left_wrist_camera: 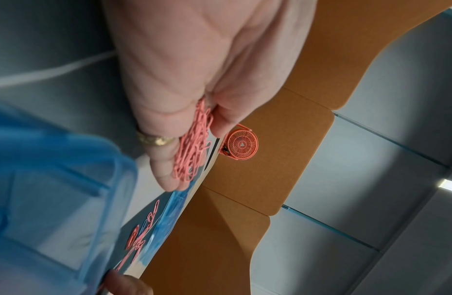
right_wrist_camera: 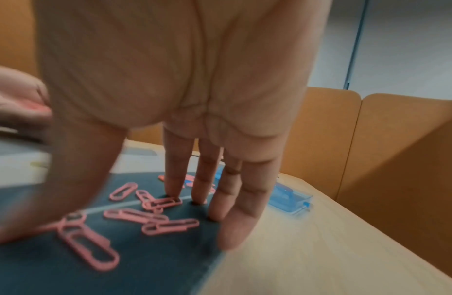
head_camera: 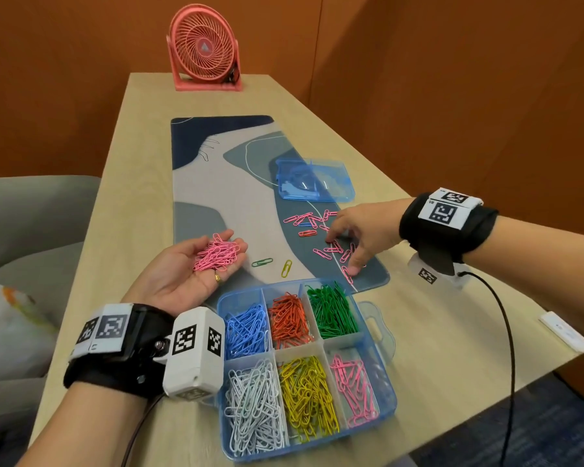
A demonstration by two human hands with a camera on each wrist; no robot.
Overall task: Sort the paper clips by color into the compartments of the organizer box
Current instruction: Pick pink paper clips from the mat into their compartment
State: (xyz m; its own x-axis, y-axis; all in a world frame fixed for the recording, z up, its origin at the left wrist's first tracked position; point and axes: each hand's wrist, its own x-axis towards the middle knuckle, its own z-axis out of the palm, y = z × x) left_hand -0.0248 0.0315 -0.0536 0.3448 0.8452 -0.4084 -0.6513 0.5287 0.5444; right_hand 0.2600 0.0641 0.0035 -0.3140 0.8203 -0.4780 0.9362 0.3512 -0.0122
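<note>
Six compartments of the organizer box (head_camera: pixel 378 392) at the desk's near edge held sorted clips. The left hand (head_camera: pixel 196 267) lay palm-up, cupping a heap of pink clips (head_camera: pixel 216 252). From the left wrist, that heap (left_wrist_camera: pixel 194 147) rested across relaxed fingers. From the right wrist, the right hand (right_wrist_camera: pixel 184 95) pressed spread, straight fingers onto loose pink clips (right_wrist_camera: pixel 154 211) on the mat (right_wrist_camera: pixel 169 259).

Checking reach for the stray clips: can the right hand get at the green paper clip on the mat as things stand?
Probably yes. The green paper clip lies bare on the mat, nothing over it; the right hand holds nothing, fingers down among pink clips, and the left hand sits beside it, not over it.
</note>
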